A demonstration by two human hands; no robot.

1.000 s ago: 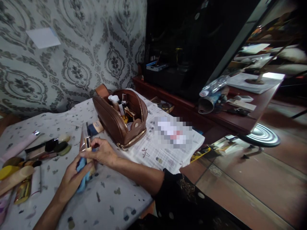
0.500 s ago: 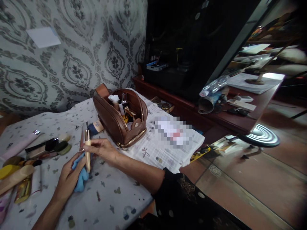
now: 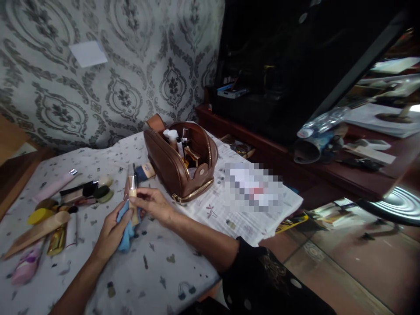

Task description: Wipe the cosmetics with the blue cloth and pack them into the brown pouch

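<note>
My right hand (image 3: 153, 204) pinches a slim beige cosmetic tube (image 3: 133, 192) with a shiny cap, held upright. Wrapped in my left hand (image 3: 110, 229) is a light blue cloth (image 3: 126, 238), pressed against the tube's lower part. Both hands are closed and meet over the table's patterned white cloth (image 3: 170, 258). Just beyond them lies a navy and beige tube (image 3: 145, 172). To their right stands an unzipped brown toiletry bag (image 3: 164, 164), with several small bottles (image 3: 173, 138) and tubes inside.
Loose cosmetics lie at the left, among them a pink tube (image 3: 55, 184), a yellow round item (image 3: 40, 215), a wooden stick-like piece (image 3: 39, 234) and a gold-coloured bottle (image 3: 56, 240). A dark red cabinet (image 3: 278, 162) with a large black screen (image 3: 272, 65) borders the right side.
The camera view has turned left, so everything sits further right in the picture. The tube's lower end, pointed and bare before, is now partly covered by my left fingers and the blue cloth.
</note>
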